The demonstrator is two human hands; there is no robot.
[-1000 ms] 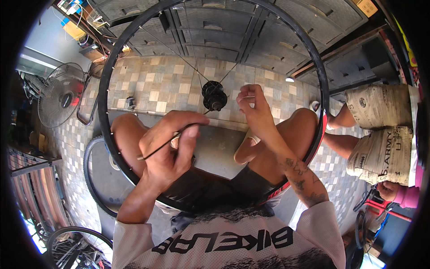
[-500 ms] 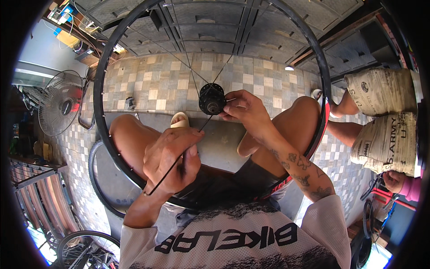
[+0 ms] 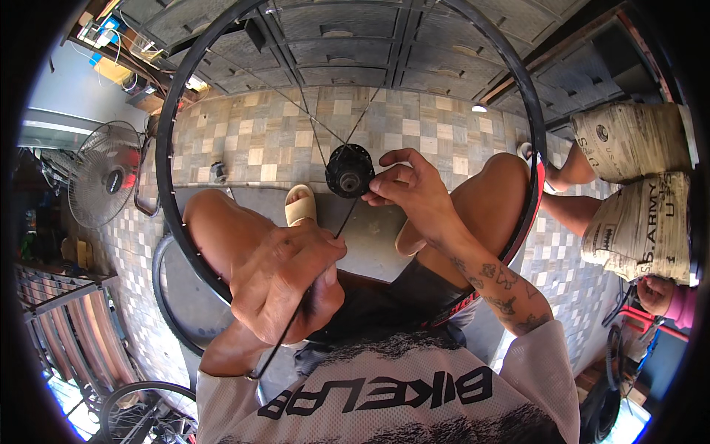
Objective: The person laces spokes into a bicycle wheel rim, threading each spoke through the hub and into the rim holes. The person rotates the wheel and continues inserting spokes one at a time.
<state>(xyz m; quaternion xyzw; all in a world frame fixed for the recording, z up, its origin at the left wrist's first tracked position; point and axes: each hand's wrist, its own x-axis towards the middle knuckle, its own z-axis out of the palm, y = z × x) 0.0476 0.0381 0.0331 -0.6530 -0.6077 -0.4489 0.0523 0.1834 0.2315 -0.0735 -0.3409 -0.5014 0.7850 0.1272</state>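
Note:
A black wheel hub (image 3: 350,172) hangs inside a large black bicycle rim (image 3: 167,133), joined to it by a few thin spokes (image 3: 313,133). My left hand (image 3: 285,270) is closed round a dark loose spoke (image 3: 282,339). Its bent end points down toward my shirt, while its upper end reaches the underside of the hub. My right hand (image 3: 414,189) pinches the hub's lower right edge between thumb and fingertips, the other fingers curled above. Whether those fingertips also touch the spoke is hidden.
The rim rests over my legs. A standing fan (image 3: 103,174) is at the left, above a tyre (image 3: 166,296) on the floor. Grey drawers (image 3: 344,55) line the far side. Another person's legs in printed shorts (image 3: 636,222) are close at the right.
My left hand has come down toward my body with the spoke, whose bent end now sits lower and slightly right. My right hand stays at the hub, fingers slightly shifted.

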